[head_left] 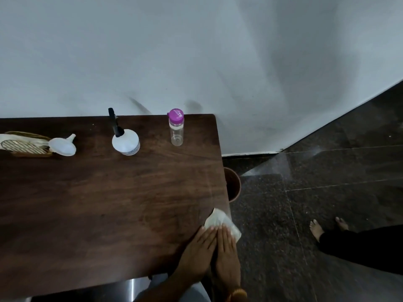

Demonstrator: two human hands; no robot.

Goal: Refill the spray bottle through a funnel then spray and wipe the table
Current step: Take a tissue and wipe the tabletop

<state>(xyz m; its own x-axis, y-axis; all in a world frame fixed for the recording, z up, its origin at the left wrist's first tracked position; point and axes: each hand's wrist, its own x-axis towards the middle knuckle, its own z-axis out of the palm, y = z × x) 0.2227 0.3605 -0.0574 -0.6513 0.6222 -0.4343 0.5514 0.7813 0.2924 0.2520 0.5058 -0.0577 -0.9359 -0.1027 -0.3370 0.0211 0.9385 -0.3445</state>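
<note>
A white cloth (220, 220) lies at the right edge of the dark wooden table (109, 203), partly hanging over it. My left hand (199, 250) and my right hand (225, 252) lie flat side by side, fingers straight, pressing on the cloth's near end. Far back on the table stands the white spray bottle (126, 141) with a black trigger head. A clear bottle with a purple cap (176, 127) stands to its right near the back corner. A white funnel (63, 144) lies on its side at the back left.
A woven basket (24, 146) with cloths sits at the table's back left, touching the funnel. A brown bin (233, 185) stands on the dark tiled floor just off the table's right edge. A person's bare feet (317, 229) are at the right. A white wall runs behind.
</note>
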